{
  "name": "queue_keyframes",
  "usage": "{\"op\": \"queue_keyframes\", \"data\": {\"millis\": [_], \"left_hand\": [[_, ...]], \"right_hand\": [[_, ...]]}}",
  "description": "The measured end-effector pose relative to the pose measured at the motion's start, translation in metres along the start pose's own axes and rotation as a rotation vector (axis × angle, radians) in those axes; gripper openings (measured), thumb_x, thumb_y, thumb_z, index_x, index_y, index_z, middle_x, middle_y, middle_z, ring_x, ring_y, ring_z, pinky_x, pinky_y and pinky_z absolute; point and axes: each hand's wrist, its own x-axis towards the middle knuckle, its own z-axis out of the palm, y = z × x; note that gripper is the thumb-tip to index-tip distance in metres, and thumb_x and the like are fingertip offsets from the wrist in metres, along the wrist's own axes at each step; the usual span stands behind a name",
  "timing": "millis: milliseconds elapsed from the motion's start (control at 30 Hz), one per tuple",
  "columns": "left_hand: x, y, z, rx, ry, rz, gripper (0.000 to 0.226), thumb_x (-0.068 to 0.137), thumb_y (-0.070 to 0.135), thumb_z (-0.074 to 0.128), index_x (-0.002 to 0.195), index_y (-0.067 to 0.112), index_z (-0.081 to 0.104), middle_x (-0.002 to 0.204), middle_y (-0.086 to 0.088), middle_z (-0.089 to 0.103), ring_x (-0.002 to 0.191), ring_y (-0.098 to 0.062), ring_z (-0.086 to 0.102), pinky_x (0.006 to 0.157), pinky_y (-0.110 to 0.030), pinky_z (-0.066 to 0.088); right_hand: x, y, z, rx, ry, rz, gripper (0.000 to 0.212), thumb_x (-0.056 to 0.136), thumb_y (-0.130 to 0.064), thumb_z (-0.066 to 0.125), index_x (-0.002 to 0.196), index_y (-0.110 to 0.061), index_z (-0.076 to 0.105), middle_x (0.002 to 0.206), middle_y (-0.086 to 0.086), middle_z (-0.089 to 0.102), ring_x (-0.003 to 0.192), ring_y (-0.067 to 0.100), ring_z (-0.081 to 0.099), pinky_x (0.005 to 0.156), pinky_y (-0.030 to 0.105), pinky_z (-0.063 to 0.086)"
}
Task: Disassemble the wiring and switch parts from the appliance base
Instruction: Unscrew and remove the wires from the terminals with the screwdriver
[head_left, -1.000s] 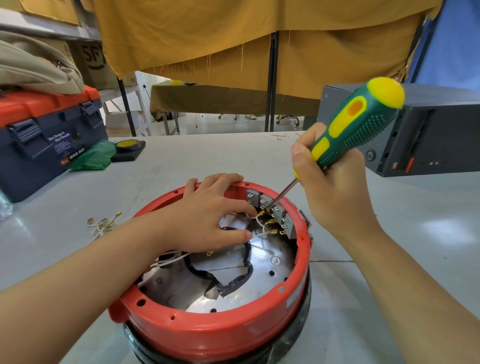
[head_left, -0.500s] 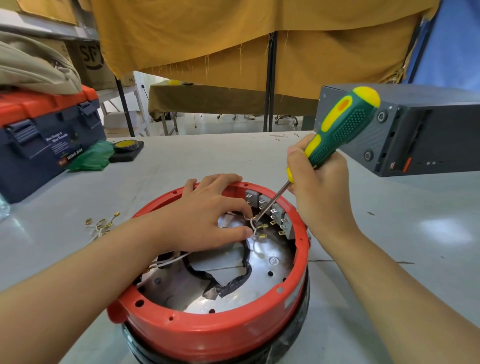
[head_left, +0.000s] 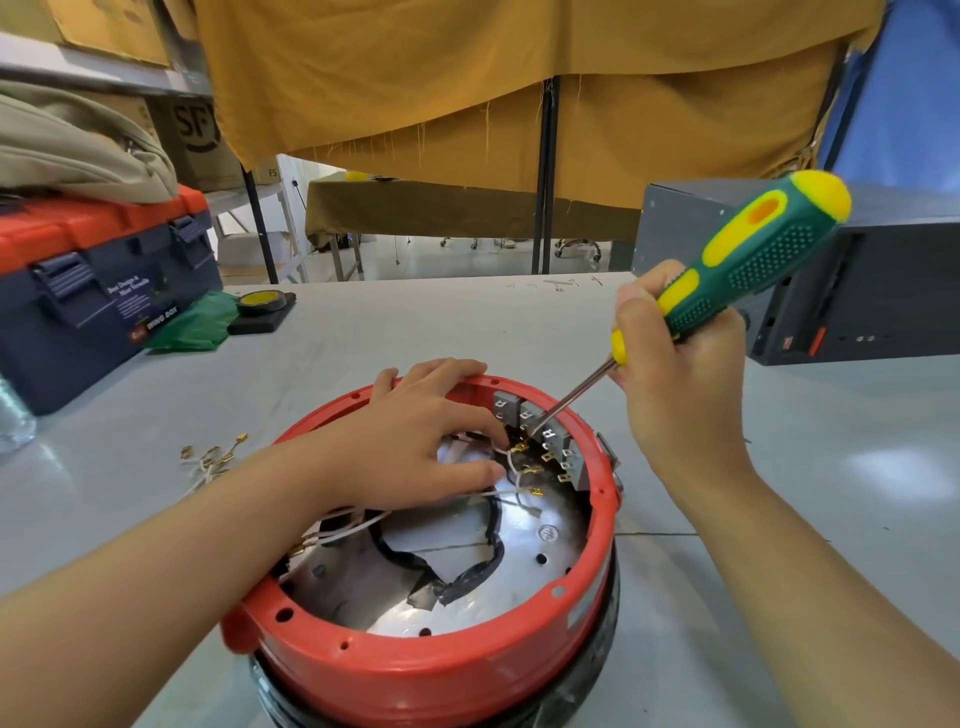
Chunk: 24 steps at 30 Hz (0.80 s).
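Since the earlier frame the screwdriver (head_left: 748, 260) handle has swung up toward the upper right, tip still at the switch block (head_left: 540, 436). The right hand (head_left: 680, 379) has its grip wrapped round it. The left hand (head_left: 415, 441) pinches white wires (head_left: 511, 462) inside the red appliance base (head_left: 415, 670), lower centre on the bench (head_left: 363, 338). One toolbox (head_left: 88, 291) sits left, one grey case (head_left: 857, 291) right, loose connectors (head_left: 213, 460) between.
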Motion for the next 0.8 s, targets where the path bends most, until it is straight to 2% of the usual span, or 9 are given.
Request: {"op": "queue_keyframes", "data": {"millis": [100,167,233,333,433,533,600,700,800], "left_hand": [[0.003,0.001,-0.004,-0.095,0.100,0.008,0.012,0.088,0.040,0.058,0.099,0.037,0.061,0.148,0.005,0.033,0.136,-0.008,0.027,0.112,-0.036,0.022],[0.006,0.001,-0.007,-0.087,0.174,0.009,0.009,0.086,0.028,0.059,0.094,0.027,0.058,0.137,0.002,0.045,0.127,-0.013,0.039,0.100,-0.024,0.030],[0.006,-0.001,-0.012,0.003,0.174,-0.017,0.015,0.083,0.031,0.055,0.097,0.027,0.051,0.129,0.002,0.049,0.119,-0.017,0.043,0.099,-0.031,0.034],[0.002,-0.004,-0.021,0.148,0.037,-0.094,0.036,0.077,0.046,0.044,0.110,0.033,0.046,0.131,0.008,0.049,0.118,-0.018,0.041,0.100,-0.042,0.035],[-0.002,-0.002,-0.020,0.103,-0.038,-0.068,0.035,0.083,0.043,0.048,0.116,0.033,0.046,0.136,0.010,0.044,0.119,-0.018,0.040,0.100,-0.039,0.035],[-0.002,0.004,-0.018,0.072,-0.054,-0.048,0.045,0.076,0.046,0.043,0.118,0.032,0.051,0.143,0.009,0.036,0.125,-0.018,0.036,0.103,-0.031,0.031],[0.001,0.007,-0.019,0.074,-0.087,-0.057,0.047,0.074,0.048,0.042,0.118,0.035,0.051,0.148,0.009,0.028,0.130,-0.020,0.032,0.108,-0.035,0.029],[0.008,0.010,-0.021,0.058,-0.116,-0.044,0.038,0.083,0.046,0.053,0.120,0.037,0.052,0.150,0.007,0.024,0.132,-0.020,0.032,0.110,-0.037,0.028],[0.013,0.014,-0.020,0.039,-0.136,-0.051,0.041,0.078,0.051,0.051,0.118,0.041,0.052,0.148,0.009,0.022,0.130,-0.017,0.034,0.110,-0.043,0.027]], "right_hand": [[-0.001,-0.001,0.000,0.004,0.005,-0.005,0.025,0.078,-0.036,0.050,0.055,-0.032,0.044,0.050,-0.008,0.037,0.047,0.008,0.034,0.047,0.021,0.031],[-0.001,-0.001,0.000,-0.007,0.004,-0.011,0.024,0.079,-0.034,0.050,0.057,-0.030,0.042,0.051,-0.006,0.036,0.049,0.012,0.034,0.049,0.024,0.031],[-0.001,-0.001,0.000,-0.016,0.000,-0.017,0.024,0.080,-0.034,0.050,0.059,-0.029,0.041,0.052,-0.006,0.036,0.050,0.014,0.035,0.050,0.026,0.031],[-0.001,-0.001,0.000,-0.009,-0.007,-0.014,0.024,0.080,-0.034,0.051,0.059,-0.030,0.041,0.051,-0.008,0.038,0.049,0.012,0.036,0.049,0.024,0.032],[-0.001,-0.001,0.000,-0.016,-0.020,-0.018,0.024,0.080,-0.035,0.050,0.058,-0.031,0.043,0.049,-0.008,0.039,0.047,0.011,0.037,0.048,0.025,0.032],[-0.002,-0.001,0.000,-0.050,-0.034,-0.045,0.024,0.082,-0.036,0.049,0.059,-0.029,0.044,0.048,-0.009,0.041,0.046,0.008,0.041,0.048,0.024,0.034],[-0.002,-0.003,0.000,-0.087,-0.039,-0.079,0.025,0.083,-0.036,0.048,0.060,-0.027,0.044,0.048,-0.008,0.042,0.046,0.007,0.043,0.048,0.021,0.035],[-0.001,-0.004,-0.002,-0.154,-0.047,-0.134,0.031,0.086,-0.031,0.049,0.058,-0.019,0.042,0.049,-0.004,0.040,0.046,0.008,0.041,0.048,0.022,0.034],[-0.001,-0.003,-0.003,-0.212,-0.060,-0.172,0.034,0.089,-0.021,0.053,0.058,-0.009,0.045,0.049,0.003,0.043,0.048,0.012,0.042,0.049,0.032,0.035]]}}
